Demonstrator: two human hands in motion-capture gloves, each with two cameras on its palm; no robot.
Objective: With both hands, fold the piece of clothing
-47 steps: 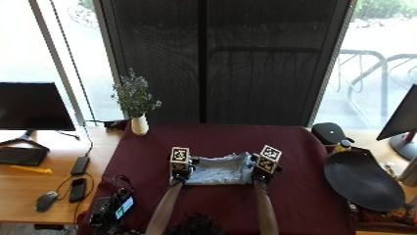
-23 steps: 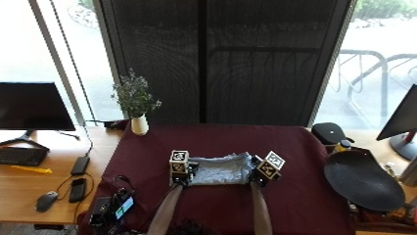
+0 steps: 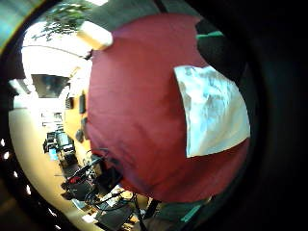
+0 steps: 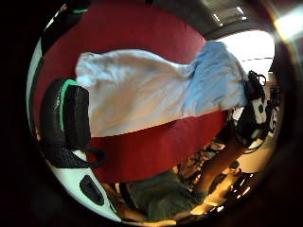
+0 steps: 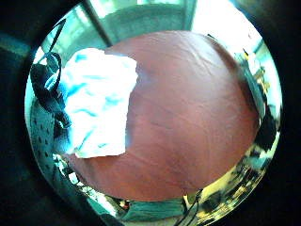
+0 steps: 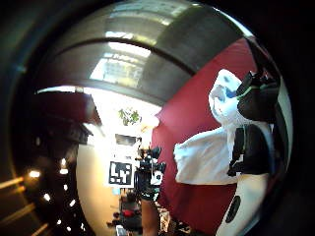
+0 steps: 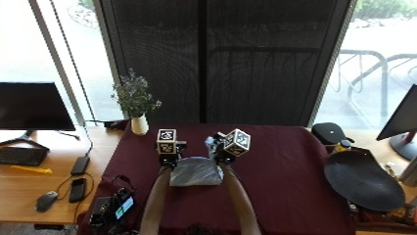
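While outside view hides fingers, right hand (image 7: 222, 152) pinches garment (image 7: 194, 172)

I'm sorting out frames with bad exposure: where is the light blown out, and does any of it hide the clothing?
Outside view: daylight through the windows washes out both sides, yet the light blue clothing on the dark red tablecloth reads clearly. Right thumb side palm view: the room behind is overexposed, the clothing stays visible. Left thumb side palm view: glare at one edge only.
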